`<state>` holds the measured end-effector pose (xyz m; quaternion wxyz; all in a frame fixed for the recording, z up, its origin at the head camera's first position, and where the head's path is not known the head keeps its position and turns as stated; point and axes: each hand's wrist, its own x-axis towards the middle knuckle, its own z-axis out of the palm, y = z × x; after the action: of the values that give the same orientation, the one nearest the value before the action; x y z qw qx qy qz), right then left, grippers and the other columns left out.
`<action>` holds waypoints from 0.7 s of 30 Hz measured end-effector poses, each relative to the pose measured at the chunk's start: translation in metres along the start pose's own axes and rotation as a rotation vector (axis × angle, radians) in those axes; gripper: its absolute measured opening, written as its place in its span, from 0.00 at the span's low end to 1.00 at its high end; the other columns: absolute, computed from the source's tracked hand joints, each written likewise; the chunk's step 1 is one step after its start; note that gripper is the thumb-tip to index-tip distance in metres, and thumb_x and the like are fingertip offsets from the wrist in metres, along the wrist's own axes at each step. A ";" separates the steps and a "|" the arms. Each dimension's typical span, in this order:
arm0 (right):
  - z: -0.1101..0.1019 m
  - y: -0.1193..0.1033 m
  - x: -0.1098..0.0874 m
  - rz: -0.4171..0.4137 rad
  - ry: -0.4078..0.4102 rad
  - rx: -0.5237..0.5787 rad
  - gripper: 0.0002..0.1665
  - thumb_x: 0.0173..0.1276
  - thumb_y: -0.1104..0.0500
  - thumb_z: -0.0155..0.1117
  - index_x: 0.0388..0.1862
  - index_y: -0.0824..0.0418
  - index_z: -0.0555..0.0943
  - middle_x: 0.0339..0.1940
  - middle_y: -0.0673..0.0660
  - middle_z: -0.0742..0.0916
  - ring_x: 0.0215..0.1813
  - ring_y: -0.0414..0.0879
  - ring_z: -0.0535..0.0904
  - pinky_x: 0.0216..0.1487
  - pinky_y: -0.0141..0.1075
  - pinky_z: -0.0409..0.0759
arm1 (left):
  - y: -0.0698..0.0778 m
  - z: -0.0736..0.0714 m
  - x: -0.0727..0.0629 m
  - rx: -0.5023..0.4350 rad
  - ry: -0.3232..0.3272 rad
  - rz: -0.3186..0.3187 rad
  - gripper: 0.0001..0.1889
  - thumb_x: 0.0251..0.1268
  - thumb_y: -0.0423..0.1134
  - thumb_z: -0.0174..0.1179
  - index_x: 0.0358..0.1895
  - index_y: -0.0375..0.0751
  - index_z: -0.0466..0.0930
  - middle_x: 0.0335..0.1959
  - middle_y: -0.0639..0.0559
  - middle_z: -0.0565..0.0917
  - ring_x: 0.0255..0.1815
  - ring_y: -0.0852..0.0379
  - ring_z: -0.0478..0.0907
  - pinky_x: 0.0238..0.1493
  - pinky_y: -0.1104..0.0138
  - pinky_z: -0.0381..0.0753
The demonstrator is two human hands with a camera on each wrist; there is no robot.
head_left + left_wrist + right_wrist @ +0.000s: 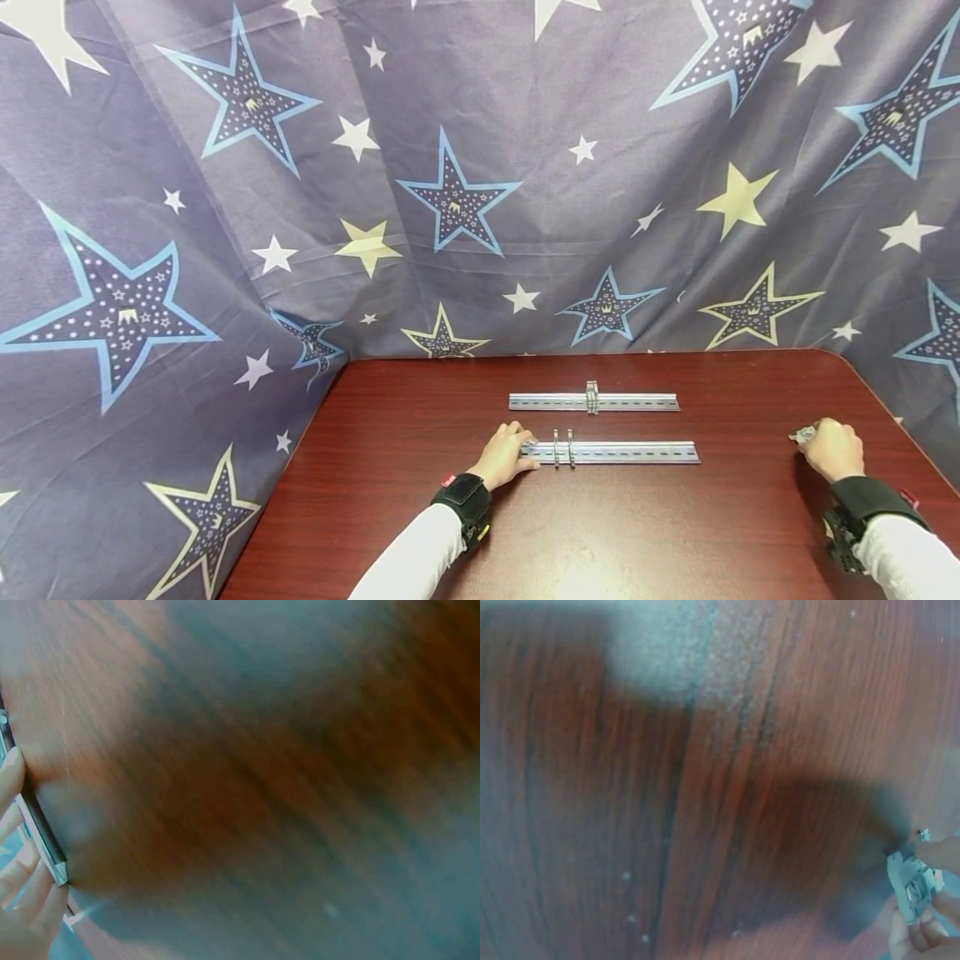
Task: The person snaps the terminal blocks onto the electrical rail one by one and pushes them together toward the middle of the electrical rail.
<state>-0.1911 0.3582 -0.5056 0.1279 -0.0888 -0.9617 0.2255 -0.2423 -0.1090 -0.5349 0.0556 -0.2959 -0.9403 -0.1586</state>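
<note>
The nearer slotted metal DIN rail [630, 452] lies on the table with two thin upright grey clips [572, 448] across it. My left hand [506, 454] grips its left end, thumb along the near edge and fingers on the far side. The left wrist view shows these fingers [28, 870] round the rail end [46, 840]. Off to the right, my right hand [834, 450] pinches a small grey DIN rail terminal block [910, 889], its flat side showing in the right wrist view.
Behind the nearer rail lies a second DIN rail [547, 402], parallel to it, with several clips [592, 397] packed together near its middle. The dark red wooden table [637, 533] ends at a star-patterned curtain [517, 175] at the back and left.
</note>
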 end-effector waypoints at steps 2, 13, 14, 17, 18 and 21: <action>0.000 -0.002 -0.001 -0.009 0.002 0.007 0.09 0.43 0.67 0.57 0.14 0.74 0.71 0.13 0.68 0.74 0.19 0.64 0.71 0.21 0.53 0.68 | 0.000 0.000 0.000 -0.004 0.000 0.003 0.18 0.42 0.45 0.67 0.39 0.42 0.79 0.31 0.52 0.72 0.33 0.55 0.68 0.35 0.67 0.68; -0.003 -0.014 -0.001 0.051 -0.075 0.038 0.15 0.52 0.64 0.49 0.07 0.62 0.69 0.09 0.57 0.74 0.17 0.53 0.71 0.17 0.46 0.67 | 0.000 0.000 0.000 0.004 0.009 0.013 0.18 0.42 0.44 0.67 0.39 0.40 0.79 0.31 0.51 0.72 0.34 0.54 0.68 0.35 0.66 0.69; -0.003 -0.015 0.000 0.048 -0.075 0.039 0.16 0.52 0.64 0.49 0.06 0.62 0.69 0.08 0.56 0.74 0.16 0.52 0.72 0.16 0.46 0.67 | 0.000 0.000 0.000 0.005 0.009 0.012 0.18 0.42 0.44 0.67 0.39 0.41 0.79 0.31 0.51 0.72 0.34 0.54 0.68 0.35 0.66 0.69; -0.003 -0.019 0.001 0.040 -0.068 0.034 0.18 0.53 0.64 0.49 0.05 0.61 0.68 0.05 0.52 0.73 0.14 0.49 0.70 0.15 0.42 0.65 | 0.000 0.001 0.001 0.004 0.006 0.004 0.18 0.42 0.44 0.67 0.39 0.41 0.79 0.31 0.51 0.72 0.35 0.53 0.68 0.36 0.66 0.69; -0.004 -0.020 0.002 0.039 -0.066 0.033 0.18 0.53 0.64 0.49 0.04 0.60 0.68 0.05 0.51 0.72 0.14 0.49 0.69 0.15 0.42 0.65 | 0.001 0.000 0.001 0.002 0.005 0.001 0.18 0.42 0.44 0.67 0.39 0.41 0.79 0.31 0.51 0.72 0.35 0.53 0.68 0.36 0.66 0.69; -0.005 -0.026 0.005 0.041 -0.058 0.032 0.19 0.53 0.64 0.50 0.04 0.60 0.66 0.07 0.54 0.72 0.16 0.52 0.70 0.16 0.45 0.66 | 0.001 0.000 0.001 -0.001 0.002 -0.004 0.18 0.42 0.44 0.67 0.39 0.41 0.79 0.31 0.51 0.72 0.35 0.53 0.68 0.36 0.66 0.69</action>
<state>-0.1970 0.3388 -0.4885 0.0968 -0.1000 -0.9593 0.2459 -0.2425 -0.1078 -0.5339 0.0563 -0.2941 -0.9407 -0.1596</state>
